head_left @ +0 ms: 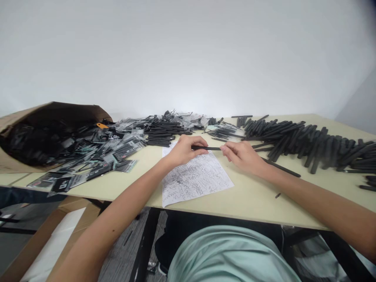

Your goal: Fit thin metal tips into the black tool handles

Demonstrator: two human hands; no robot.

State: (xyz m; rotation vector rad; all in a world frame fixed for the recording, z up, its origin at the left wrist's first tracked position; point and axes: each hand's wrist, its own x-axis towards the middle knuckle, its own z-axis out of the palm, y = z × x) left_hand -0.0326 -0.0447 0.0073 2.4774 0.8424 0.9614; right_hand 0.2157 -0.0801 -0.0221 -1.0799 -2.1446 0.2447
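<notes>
A scribbled paper [195,180] lies on the surface [249,199]; over the paper's far end, the left hand [185,150] and right hand [242,155] hold one black stick [214,148] between them; left of the paper, packets [127,147] spread from an open box [10,162]; right of it lies a heap of sticks [317,145]; beyond its far left corner is a smaller pile [161,135].

Whitish wall [188,58] — pale-yellow table [249,199] on dark legs [146,243] — streaked grey floor [120,250] below.
</notes>
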